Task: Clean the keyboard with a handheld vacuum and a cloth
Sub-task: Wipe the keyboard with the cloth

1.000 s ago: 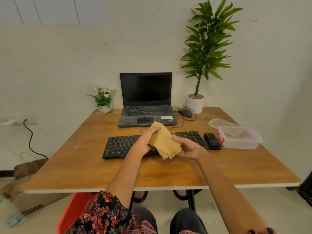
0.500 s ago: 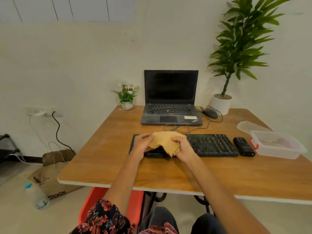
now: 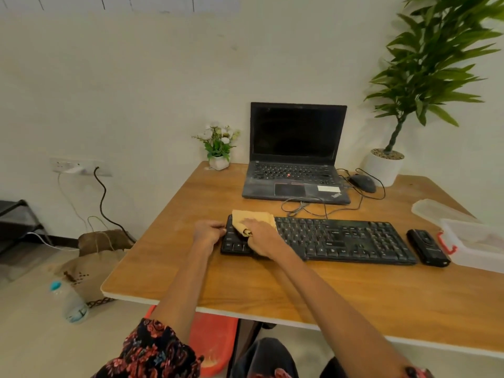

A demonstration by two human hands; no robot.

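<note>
Head view: the right hand presses the bunched cloth onto the keyboard; beside it, the left hand grips the keyboard's end, likely steadying it.

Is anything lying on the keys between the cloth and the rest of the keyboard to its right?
Nothing visible. The right hand presses the cloth on the keyboard at its left end; the keys rightward are bare. The black device lies beside it, off the keys.
</note>
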